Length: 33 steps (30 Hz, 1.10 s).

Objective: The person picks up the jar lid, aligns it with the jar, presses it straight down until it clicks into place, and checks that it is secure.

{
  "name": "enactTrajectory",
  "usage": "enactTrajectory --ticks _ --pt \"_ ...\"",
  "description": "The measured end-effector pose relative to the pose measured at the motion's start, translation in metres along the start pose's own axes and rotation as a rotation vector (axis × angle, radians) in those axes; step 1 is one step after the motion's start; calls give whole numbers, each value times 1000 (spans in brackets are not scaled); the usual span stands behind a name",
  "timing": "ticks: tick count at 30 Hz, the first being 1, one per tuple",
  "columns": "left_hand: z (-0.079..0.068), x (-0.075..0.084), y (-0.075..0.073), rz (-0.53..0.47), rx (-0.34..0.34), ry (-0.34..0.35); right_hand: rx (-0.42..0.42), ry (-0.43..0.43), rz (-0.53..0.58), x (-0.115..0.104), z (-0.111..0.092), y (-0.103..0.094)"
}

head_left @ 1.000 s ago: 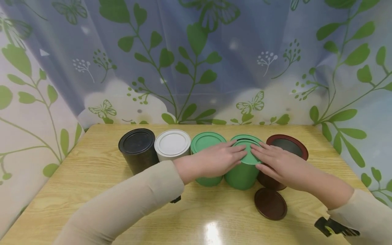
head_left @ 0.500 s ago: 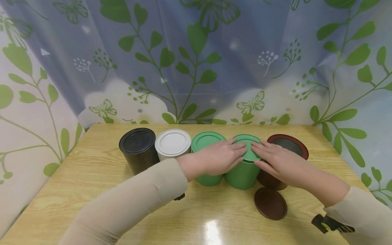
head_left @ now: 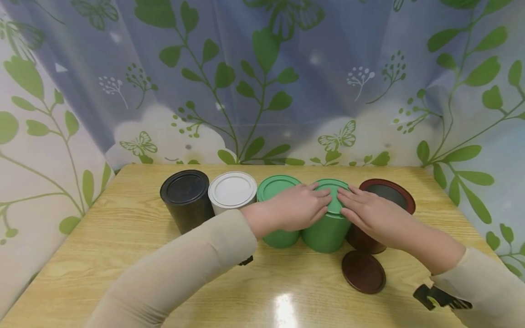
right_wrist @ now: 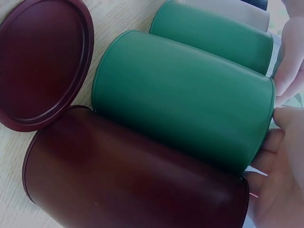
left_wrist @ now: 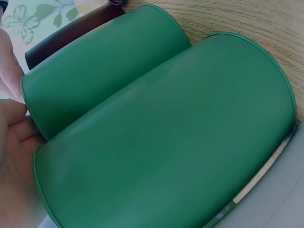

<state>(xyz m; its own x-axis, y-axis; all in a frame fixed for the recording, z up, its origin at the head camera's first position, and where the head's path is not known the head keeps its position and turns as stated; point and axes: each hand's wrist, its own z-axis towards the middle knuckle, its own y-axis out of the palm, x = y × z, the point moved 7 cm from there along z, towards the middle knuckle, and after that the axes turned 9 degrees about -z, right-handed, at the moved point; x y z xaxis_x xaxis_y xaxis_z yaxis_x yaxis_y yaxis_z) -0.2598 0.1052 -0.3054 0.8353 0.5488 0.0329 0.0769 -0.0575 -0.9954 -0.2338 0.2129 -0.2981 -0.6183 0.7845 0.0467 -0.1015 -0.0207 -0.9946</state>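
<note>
In the head view, my left hand (head_left: 301, 207) and right hand (head_left: 371, 216) rest on the lid (head_left: 334, 200) of the right-hand green canister (head_left: 326, 234), fingers extended from either side. That lid sits level on the rim. The left-hand green canister (head_left: 280, 239), also lidded, stands below my left wrist and fills much of the left wrist view. Beside my right hand is a brown canister (head_left: 365, 241) with its top uncovered and a dark grey interior showing. A loose brown lid (head_left: 363, 272) lies on the table at its foot.
A white canister (head_left: 232, 189) and a black canister (head_left: 184, 187), both lidded, continue the row to the left. All stand on a wood-grain table (head_left: 102, 237). Behind hangs a leaf-patterned curtain (head_left: 262, 91).
The green lid was tilted, with a dark gap at its back, then a thin gap at its front. Now it lies flush on the canister. My hands have barely shifted.
</note>
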Motion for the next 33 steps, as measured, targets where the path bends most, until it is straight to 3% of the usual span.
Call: enactTrajectory --ticks 7,15,25,33 --pt "3 3 -5 42 -7 -22 8 -31 -47 -2 1 -1" --pt "6 6 -6 65 -57 -64 -87 -18 -132 -3 3 2" --pt "8 5 -8 -27 -73 -106 -142 -52 -197 -8 7 -1" --pt "10 5 -9 -15 -74 -155 -166 26 -95 -6 8 1"
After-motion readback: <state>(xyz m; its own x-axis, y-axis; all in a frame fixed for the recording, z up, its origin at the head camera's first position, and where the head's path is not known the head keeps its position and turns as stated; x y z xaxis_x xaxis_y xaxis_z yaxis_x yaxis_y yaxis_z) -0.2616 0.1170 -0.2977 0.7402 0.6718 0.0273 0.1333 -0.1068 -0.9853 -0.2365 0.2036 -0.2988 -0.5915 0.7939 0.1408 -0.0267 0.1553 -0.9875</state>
